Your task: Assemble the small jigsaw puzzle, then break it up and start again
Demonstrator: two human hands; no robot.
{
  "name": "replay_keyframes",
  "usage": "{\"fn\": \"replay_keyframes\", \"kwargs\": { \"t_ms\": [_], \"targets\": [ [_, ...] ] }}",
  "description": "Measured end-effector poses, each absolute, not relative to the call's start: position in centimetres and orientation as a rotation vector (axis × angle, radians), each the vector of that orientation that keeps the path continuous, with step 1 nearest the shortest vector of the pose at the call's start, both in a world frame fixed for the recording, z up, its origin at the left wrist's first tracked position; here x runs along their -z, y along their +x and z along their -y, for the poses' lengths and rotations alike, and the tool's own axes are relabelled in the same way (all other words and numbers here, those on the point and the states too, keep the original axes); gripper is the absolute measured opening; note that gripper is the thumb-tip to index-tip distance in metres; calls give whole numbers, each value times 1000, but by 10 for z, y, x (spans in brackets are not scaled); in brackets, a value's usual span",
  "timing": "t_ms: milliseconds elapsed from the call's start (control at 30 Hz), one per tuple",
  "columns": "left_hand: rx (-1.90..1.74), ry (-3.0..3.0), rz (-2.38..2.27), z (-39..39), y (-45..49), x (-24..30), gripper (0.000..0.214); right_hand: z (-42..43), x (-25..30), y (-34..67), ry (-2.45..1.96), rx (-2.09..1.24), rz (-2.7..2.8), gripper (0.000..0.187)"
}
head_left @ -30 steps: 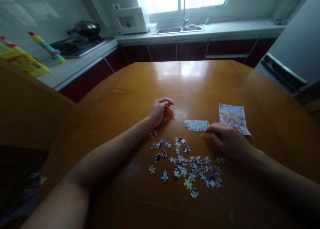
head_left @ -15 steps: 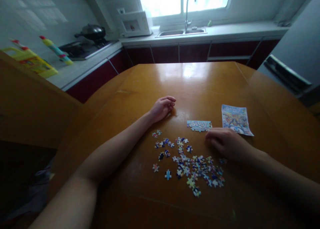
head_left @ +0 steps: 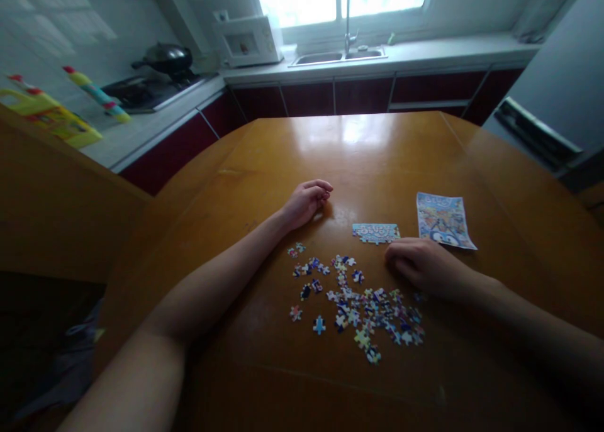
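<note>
My left hand (head_left: 309, 202) rests on its side on the wooden table, fingers loosely curled and slightly apart, with nothing visible in it. My right hand (head_left: 422, 262) lies by the lower right corner of a joined strip of jigsaw puzzle (head_left: 376, 232), its fingers bent together and pointing left. Whatever those fingertips may hold is hidden. Loose puzzle pieces (head_left: 372, 312) form a heap below the strip, and several others, such as a blue piece (head_left: 319, 324), lie scattered to the left. A creased picture sheet (head_left: 443, 218) lies just beyond my right hand.
The table (head_left: 283, 149) has a shiny top and cut corners. Behind it run a counter with a sink (head_left: 316, 58) and a white microwave (head_left: 250, 40). On the left are a stove with a dark wok (head_left: 167, 58) and a yellow bottle (head_left: 51, 117).
The view has shifted slightly. My right hand stays by the strip's corner and my left hand keeps its place. No piece has visibly changed place on the table.
</note>
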State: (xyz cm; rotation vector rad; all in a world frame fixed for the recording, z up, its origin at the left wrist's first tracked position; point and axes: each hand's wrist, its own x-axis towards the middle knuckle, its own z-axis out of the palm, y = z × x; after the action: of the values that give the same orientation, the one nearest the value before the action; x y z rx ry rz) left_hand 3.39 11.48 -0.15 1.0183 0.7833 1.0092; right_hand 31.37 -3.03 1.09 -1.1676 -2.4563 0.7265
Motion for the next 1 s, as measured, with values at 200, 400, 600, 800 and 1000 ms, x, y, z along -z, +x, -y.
{"fn": "replay_keyframes", "kwargs": {
  "t_ms": [200, 400, 600, 800, 1000],
  "targets": [
    [-1005, 1030, -780, -114, 34, 0, 12, 29, -11, 313, -1164, -766, 2456, 19],
    [-1002, 1038, -792, -113, 35, -2, 12, 28, -8, 315, -1156, -779, 2460, 18],
    [-1009, 1058, -783, -113, 35, 0, 12, 28, -10, 315, -1155, -799, 2446, 18],
    [-1006, 1085, -774, -113, 35, 1, 12, 28, -10, 314, -1172, -794, 2446, 18],
    [-1009, 1100, -785, -112, 36, 0, 12, 28, -10, 314, -1182, -814, 2430, 19]
  ]
}}
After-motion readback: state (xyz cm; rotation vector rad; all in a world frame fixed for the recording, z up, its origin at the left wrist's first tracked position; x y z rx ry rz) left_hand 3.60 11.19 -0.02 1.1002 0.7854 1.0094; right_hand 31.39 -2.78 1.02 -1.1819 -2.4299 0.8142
